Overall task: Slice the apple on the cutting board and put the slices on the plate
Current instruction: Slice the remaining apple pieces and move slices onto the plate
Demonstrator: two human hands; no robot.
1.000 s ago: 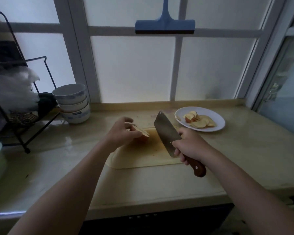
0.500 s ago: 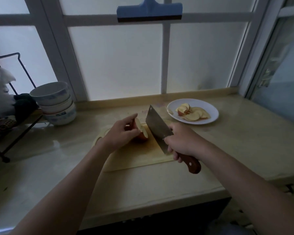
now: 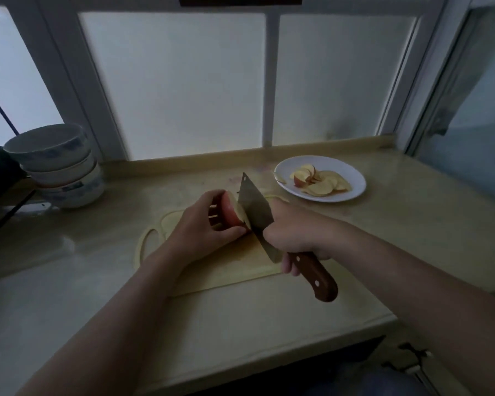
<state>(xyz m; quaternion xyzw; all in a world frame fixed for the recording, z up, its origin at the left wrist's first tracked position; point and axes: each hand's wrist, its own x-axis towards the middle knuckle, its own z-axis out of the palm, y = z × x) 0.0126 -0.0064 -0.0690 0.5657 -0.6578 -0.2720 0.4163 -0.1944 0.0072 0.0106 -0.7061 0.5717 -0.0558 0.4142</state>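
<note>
1. A pale cutting board [image 3: 229, 270] is laid flat on the beige surface [image 3: 269, 324], with a loop handle at its left end.
2. A piece of red-skinned apple [image 3: 231, 214] is held down on the far half of the board by the left hand [image 3: 200, 228], whose fingers and thumb are curled round it.
3. A cleaver [image 3: 255, 215] is clasped by its wooden handle in the right hand [image 3: 292, 234] over the right part of the board. The handle's end juts out past the board's near right corner.
4. The blade is set against the apple's pale cut face. How deep it has gone cannot be told.
5. A white plate [image 3: 357, 181] is placed beyond the board's far right corner, apart from it, and apple slices [image 3: 320, 182] are piled on it.
6. A stack of bowls [image 3: 57, 167] is stood well off to the board's far left.
</note>
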